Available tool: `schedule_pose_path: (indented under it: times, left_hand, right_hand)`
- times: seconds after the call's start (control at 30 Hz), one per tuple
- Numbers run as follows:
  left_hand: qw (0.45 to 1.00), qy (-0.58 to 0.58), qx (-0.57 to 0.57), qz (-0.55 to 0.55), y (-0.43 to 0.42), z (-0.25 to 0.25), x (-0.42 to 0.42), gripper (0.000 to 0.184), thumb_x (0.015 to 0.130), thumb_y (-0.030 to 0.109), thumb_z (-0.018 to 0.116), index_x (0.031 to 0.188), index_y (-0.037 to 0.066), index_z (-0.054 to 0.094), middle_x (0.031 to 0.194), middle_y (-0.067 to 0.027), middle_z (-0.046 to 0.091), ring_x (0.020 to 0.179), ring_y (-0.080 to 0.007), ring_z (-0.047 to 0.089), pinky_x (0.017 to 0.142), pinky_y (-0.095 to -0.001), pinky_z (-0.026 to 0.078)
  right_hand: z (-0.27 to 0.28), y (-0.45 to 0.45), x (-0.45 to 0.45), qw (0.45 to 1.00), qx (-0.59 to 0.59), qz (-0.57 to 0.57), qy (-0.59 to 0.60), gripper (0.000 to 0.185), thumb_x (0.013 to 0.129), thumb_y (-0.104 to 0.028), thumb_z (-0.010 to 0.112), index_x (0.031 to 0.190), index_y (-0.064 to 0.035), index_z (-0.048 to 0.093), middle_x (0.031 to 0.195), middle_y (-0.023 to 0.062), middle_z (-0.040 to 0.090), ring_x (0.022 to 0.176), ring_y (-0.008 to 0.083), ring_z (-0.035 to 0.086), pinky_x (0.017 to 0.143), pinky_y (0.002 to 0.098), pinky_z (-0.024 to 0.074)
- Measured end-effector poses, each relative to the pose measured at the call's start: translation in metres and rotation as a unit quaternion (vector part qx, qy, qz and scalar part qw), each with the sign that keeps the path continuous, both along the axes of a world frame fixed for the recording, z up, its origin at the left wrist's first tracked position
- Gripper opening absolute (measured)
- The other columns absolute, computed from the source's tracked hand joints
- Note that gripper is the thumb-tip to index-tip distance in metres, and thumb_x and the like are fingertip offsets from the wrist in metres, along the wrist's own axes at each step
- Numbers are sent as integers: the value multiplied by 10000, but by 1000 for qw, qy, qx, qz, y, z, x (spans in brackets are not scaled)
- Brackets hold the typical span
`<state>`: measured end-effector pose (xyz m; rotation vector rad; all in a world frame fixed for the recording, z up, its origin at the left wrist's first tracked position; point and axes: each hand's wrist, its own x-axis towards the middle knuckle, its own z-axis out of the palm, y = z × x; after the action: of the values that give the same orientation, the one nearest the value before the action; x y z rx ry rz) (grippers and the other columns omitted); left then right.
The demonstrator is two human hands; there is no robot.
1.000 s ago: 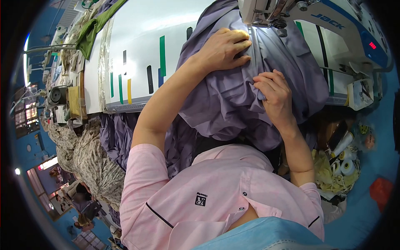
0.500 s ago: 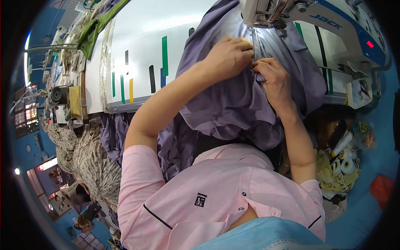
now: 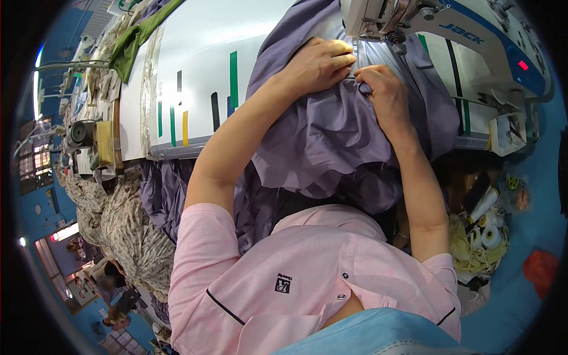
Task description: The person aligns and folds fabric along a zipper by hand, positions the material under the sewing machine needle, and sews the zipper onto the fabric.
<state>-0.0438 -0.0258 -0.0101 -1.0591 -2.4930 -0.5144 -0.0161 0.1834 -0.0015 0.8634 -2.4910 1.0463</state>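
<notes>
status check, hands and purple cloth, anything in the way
Left hand on purple cloth, close to sewing machine. Right hand pinching a gathered bit of it. No obstruction apparent.

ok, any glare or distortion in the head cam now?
Head view, centre: cloth washed out beside the machine, left hand brightest near the fingertips; head view, left of centre: glare on the table; head view, edges: fisheye bending, black corners.

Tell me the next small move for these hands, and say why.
Probably ease the purple fabric slightly toward the sewing machine: the left hand lies on the cloth close to the needle area, and the right hand pinches it nearer the body.
</notes>
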Motion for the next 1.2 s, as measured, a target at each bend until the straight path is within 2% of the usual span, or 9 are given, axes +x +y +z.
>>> schedule_pose_path:
  times: [0.27,0.43,0.63,0.67,0.77,0.87,0.97,1.1,1.2]
  left_hand:
    - [1000,-2,-17,-12,-8,-1,-15,291,864,230,703,1133,118,690,1206,-69,656,1117,-242,610,914,-384,459]
    - [996,65,-49,-47,-11,0,-25,282,865,241,693,1123,127,691,1202,-60,658,1118,-226,606,919,-372,449]
    - [992,-27,-126,-4,11,23,10,259,851,131,603,1092,115,696,1186,-37,653,1148,-224,589,920,-390,432]
    - [989,-72,-120,39,22,23,26,287,839,102,588,1107,105,694,1191,-57,649,1172,-245,580,947,-408,426]
    - [984,-114,73,115,51,8,79,362,848,190,647,1180,46,638,1239,-122,617,1227,-304,538,1042,-441,389]
    - [988,-46,27,147,47,6,111,440,868,226,656,1262,43,590,1316,-131,569,1298,-304,484,1085,-450,358]
    - [991,-57,-22,119,23,5,114,489,871,234,663,1314,52,562,1375,-129,529,1346,-295,440,1106,-450,337]
    - [996,-33,-35,74,19,9,112,443,868,198,654,1281,51,589,1346,-115,546,1346,-277,443,1104,-447,337]
    - [994,10,-94,46,24,15,112,421,804,152,662,1210,44,630,1308,-112,565,1316,-267,471,1089,-440,354]
  right_hand:
    - [2,-4,-8,999,29,-16,-1,179,740,10,651,893,-81,667,866,98,656,894,284,651,759,404,522]
    - [-1,-6,-17,999,47,-14,20,155,783,-19,629,917,-82,676,898,94,669,941,286,640,783,405,523]
    - [12,10,22,995,90,3,52,332,853,-45,552,1176,-33,629,1158,119,654,1091,289,598,937,380,487]
    - [20,19,33,993,113,24,9,471,830,-31,578,1301,-28,555,1236,136,621,1177,305,559,1019,394,440]
    - [25,37,58,993,89,47,-54,554,816,-37,624,1359,-36,515,1266,147,608,1208,320,545,1039,413,423]
    - [18,59,58,994,65,59,-63,538,829,-90,680,1345,-30,538,1261,161,612,1214,327,542,1038,424,421]
    - [14,77,49,995,63,52,-59,467,861,-171,700,1289,-21,587,1235,168,625,1211,329,543,1033,422,421]
    - [24,60,42,994,99,-2,-40,375,860,-284,708,1111,-11,653,1018,136,681,1006,315,623,886,430,495]
    - [31,32,36,985,158,-55,48,325,834,-321,726,960,-30,659,889,119,670,907,297,637,811,428,511]
